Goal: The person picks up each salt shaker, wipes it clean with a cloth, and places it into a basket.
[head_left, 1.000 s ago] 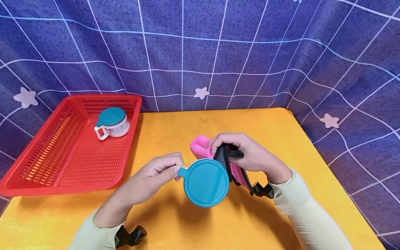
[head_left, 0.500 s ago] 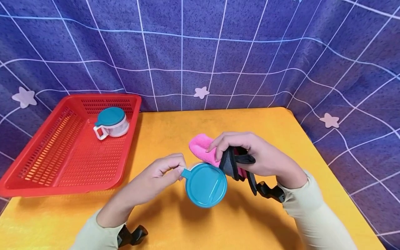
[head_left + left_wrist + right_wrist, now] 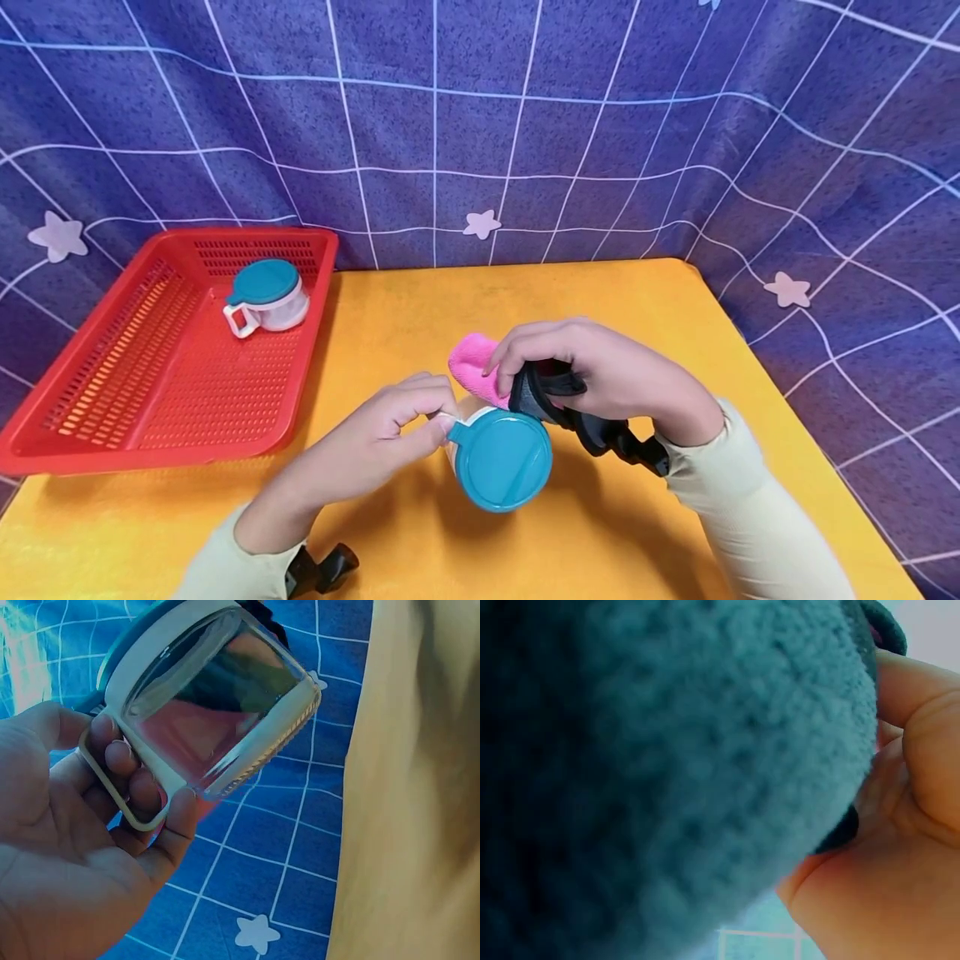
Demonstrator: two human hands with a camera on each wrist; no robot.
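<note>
My left hand grips the white handle of a clear jar with a teal lid. The jar is held tilted above the table, lid facing the head camera. In the left wrist view, several fingers pass through the handle loop. My right hand holds a folded cloth, pink on one side and dark grey-black on the other, against the jar's far right side. The cloth's fuzzy dark face fills most of the right wrist view. Pink shows through the clear jar wall.
A red plastic basket stands on the left of the yellow table. Inside it, near the back right corner, sits a similar jar with a teal lid and white handle. A blue-purple gridded curtain hangs behind and to the right.
The jar has tilted slightly, its lid shifting down and a little right. My right hand and the cloth went right along the jar, then came back left. The basket stays put.
</note>
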